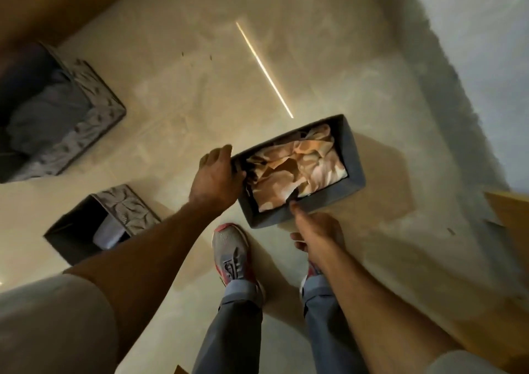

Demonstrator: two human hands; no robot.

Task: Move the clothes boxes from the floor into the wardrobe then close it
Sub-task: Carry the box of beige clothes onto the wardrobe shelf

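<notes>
Hands at opposite sides of a grey fabric box [356,156], centre right of the frame, suggest to us a two-handed lift. We see the left hand [214,177] curled over the box's short left end, fingers hooked on the rim, while the right hand [313,230] meets the near long edge with thumb pointing up at the rim; whether its fingers close underneath we cannot tell, as the box hides them. We judge that gripping two sides keeps a soft-walled container level so that its load does not spill. Whether the box rests on the floor [200,87] or hangs just above it we cannot say, though its shadow falls close beside it. It is oblong, dark grey, open-topped, and filled to the rim with crumpled peach and cream cloth [297,167]. Two further boxes wait on the floor: a large patterned box [97,110] holding grey garments at the upper left, and a smaller patterned box [86,233] at the lower left, near the person's left shoe [233,253]. A wooden panel [509,210] at the right edge may belong to the wardrobe.
</notes>
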